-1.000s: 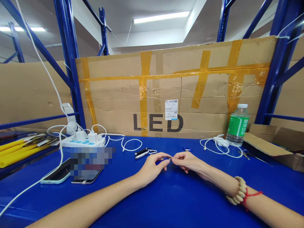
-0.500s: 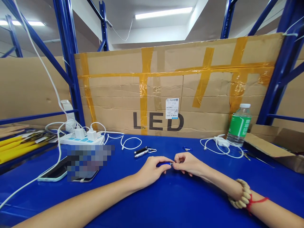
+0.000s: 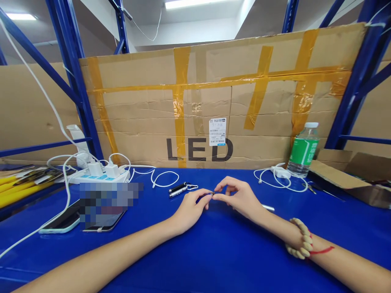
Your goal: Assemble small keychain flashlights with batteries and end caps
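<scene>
My left hand [image 3: 190, 207] and my right hand [image 3: 237, 197] meet fingertip to fingertip over the blue table [image 3: 214, 252]. Both pinch a small dark piece [image 3: 210, 194] between thumb and forefinger; I cannot make out what it is. My right hand's other fingers are curled and raised. A thin silver cylinder [image 3: 269, 208] lies on the table just behind my right wrist. Two small black penlights with a key ring [image 3: 179, 189] lie just left of my left hand. A bead bracelet and a red string [image 3: 301, 244] are on my right wrist.
A white power strip with chargers [image 3: 100, 177] and two phones [image 3: 62, 221] lie at the left, with yellow strips [image 3: 15, 191] beyond. A green-labelled water bottle [image 3: 304, 149], a white cable [image 3: 279, 179] and an open cardboard box [image 3: 351, 179] are at the right. A taped cardboard wall [image 3: 214, 101] closes the back.
Both hands have lifted a little and pinch at the fingertips. The short blue tube held between them before no longer shows. A silver cylinder now lies beside my right wrist.
</scene>
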### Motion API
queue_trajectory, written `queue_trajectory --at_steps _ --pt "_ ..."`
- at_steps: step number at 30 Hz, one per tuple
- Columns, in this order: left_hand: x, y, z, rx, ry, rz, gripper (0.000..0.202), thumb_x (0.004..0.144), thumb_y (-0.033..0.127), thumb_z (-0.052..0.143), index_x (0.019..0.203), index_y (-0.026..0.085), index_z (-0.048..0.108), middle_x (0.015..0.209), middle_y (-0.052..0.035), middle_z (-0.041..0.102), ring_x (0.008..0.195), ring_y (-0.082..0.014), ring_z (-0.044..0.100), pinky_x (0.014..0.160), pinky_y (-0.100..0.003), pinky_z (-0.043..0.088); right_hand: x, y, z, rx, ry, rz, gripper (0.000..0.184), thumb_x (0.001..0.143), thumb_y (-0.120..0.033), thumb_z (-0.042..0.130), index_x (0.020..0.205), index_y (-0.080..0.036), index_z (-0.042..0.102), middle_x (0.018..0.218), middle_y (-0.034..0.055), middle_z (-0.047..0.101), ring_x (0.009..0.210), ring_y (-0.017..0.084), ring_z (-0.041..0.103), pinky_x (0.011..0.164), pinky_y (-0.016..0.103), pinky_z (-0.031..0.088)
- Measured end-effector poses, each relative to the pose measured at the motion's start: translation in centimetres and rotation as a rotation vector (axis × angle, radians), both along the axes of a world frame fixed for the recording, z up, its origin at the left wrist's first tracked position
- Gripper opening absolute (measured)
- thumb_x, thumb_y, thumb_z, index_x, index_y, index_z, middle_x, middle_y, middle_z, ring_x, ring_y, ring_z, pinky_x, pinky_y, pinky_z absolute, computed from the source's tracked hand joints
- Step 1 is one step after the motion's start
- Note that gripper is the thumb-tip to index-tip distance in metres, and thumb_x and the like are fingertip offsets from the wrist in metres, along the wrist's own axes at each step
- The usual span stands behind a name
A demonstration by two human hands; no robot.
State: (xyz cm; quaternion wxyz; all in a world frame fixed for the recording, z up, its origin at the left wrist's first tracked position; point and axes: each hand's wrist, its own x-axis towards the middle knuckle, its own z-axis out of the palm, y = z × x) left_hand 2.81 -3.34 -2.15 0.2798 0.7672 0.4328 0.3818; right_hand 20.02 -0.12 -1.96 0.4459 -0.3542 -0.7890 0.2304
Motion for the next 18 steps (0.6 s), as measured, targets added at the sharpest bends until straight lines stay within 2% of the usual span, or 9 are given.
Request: queue_trajectory --at_steps 2,5,8,12,18 --pt "0.0 0.1 0.0 -0.005 -0.008 0.003 0.030 0.086 0.030 0.037 0.065 0.016 0.052 0.061 0.0017 0.049 0.064 -0.0125 0.047 0.064 -0.022 0.037 0.3 0.1 0.2 0.228 -0.059 0.018 0.023 0.070 -0.042 0.066 0.076 -0.021 0.069 0.076 0.0040 0.062 0.057 0.010 0.052 0.052 0.023 0.043" --pt "0.1 0.1 0.0 -0.029 -0.029 -0.005 0.031 0.086 0.031 0.035 0.063 0.016 0.049 0.059 0.0022 0.047 0.062 -0.0119 0.045 0.063 -0.022 0.035 0.8 0.0 0.3 0.368 -0.163 0.020 0.022 0.077 -0.042 0.059 0.080 -0.024 0.072 0.081 0.0046 0.064 0.062 0.012 0.055 0.055 0.023 0.043" --pt "0.0 -0.1 0.2 -0.075 -0.050 -0.020 0.030 0.086 0.031 0.035 0.065 0.015 0.051 0.058 0.0027 0.045 0.059 -0.0110 0.041 0.060 -0.022 0.033 1.0 -0.1 0.3 0.410 -0.198 0.027 0.023 0.080 -0.040 0.056 0.079 -0.025 0.072 0.083 0.0052 0.064 0.065 0.013 0.058 0.058 0.024 0.044" --pt "0.0 -0.5 0.4 -0.104 -0.065 -0.067 0.029 0.086 0.034 0.037 0.078 0.014 0.057 0.058 0.0030 0.044 0.057 -0.0105 0.039 0.057 -0.022 0.031 1.4 0.1 0.4 0.410 -0.193 0.120 0.024 0.085 -0.035 0.050 0.084 -0.025 0.072 0.082 0.0048 0.064 0.068 0.013 0.060 0.061 0.025 0.047" --pt "0.0 -0.8 0.4 -0.085 -0.021 -0.130 0.027 0.086 0.033 0.039 0.079 0.015 0.058 0.059 0.0024 0.048 0.059 -0.0106 0.043 0.058 -0.021 0.033 1.8 0.6 0.7 0.360 -0.184 0.190 0.018 0.080 -0.035 0.057 0.079 -0.025 0.072 0.075 0.0034 0.062 0.067 0.013 0.060 0.062 0.026 0.048"
